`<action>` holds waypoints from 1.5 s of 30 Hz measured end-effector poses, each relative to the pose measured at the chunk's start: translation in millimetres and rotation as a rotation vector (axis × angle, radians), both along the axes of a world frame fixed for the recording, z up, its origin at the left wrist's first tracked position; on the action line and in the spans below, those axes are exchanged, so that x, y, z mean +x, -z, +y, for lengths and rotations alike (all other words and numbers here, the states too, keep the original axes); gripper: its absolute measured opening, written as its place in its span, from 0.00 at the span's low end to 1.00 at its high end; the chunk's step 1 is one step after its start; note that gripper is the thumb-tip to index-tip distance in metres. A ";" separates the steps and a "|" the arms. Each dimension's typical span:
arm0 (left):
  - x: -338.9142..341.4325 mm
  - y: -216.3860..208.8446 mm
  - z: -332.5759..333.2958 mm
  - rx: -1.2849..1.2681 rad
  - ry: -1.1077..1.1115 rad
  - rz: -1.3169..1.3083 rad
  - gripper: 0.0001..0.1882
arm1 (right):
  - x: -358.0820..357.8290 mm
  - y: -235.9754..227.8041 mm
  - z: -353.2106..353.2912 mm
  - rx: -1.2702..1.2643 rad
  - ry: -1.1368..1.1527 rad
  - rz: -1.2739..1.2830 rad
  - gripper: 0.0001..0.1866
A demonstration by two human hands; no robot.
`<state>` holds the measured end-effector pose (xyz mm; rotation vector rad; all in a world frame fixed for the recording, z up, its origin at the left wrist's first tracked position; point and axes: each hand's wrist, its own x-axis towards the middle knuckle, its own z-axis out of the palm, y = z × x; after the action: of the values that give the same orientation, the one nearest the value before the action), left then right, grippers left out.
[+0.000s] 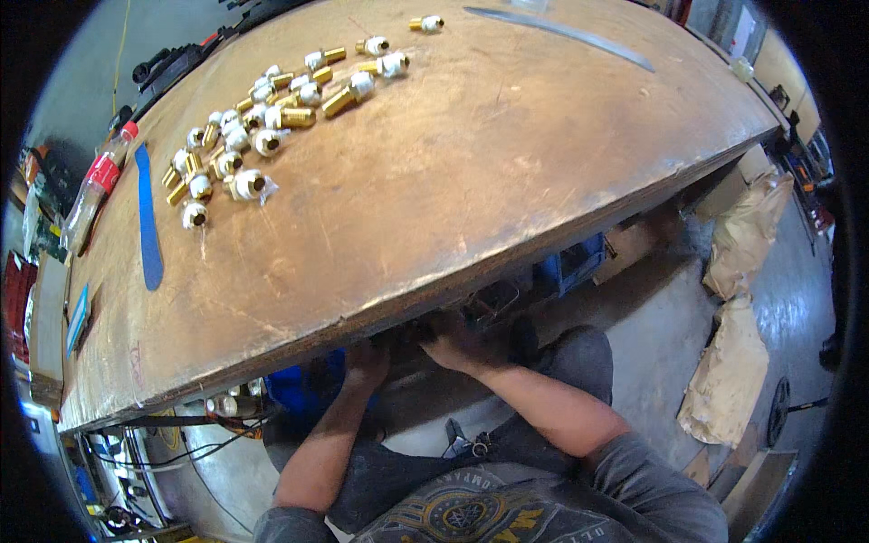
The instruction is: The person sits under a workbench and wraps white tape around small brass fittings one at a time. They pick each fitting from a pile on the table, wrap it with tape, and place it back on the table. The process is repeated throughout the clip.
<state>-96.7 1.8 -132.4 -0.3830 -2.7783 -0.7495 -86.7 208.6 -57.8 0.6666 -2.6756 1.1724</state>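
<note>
Both my hands reach in under the front edge of the wooden table (407,226). My left hand (366,364) is in shadow beside a blue bin (312,378), with its fingers hidden by the tabletop edge. To its right, my right hand (450,344) also reaches into the dark space, near a thin wire-like shape, and its fingers are too dark to make out. What either hand touches does not show. On the tabletop, at the far left, lie several brass pipe fittings (294,118) with white tape wrapped round their threads.
A blue strip (148,222) lies left of the fittings, and a thin grey metal strip (566,39) at the far side. A red-capped plastic bottle (95,185) is at the left edge. Another blue bin (575,264) sits under the table. Brown paper (729,371) lies on the right.
</note>
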 end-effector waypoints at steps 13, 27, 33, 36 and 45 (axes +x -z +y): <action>7.5 -87.9 26.0 0.300 0.080 -0.058 0.12 | -4.9 0.0 -1.5 -0.350 -0.010 0.031 0.15; 9.5 -88.9 16.8 0.603 0.187 -0.349 0.17 | 0.9 -12.0 4.6 -0.372 -0.005 0.010 0.12; 6.4 -92.2 12.6 0.416 0.154 -0.311 0.17 | 0.1 -14.0 4.5 -0.394 -0.008 -0.020 0.13; 5.4 -87.8 11.9 0.502 0.181 -0.316 0.17 | -0.8 -1.0 5.4 -0.270 0.053 0.121 0.15; 0.2 -73.6 9.4 0.788 0.096 -0.553 0.17 | 1.4 -7.4 7.5 -0.273 -0.056 0.009 0.15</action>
<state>-96.5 11.2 -58.8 -0.1575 -2.6028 -2.1212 -85.3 216.1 -50.5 0.7013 -2.4382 1.5074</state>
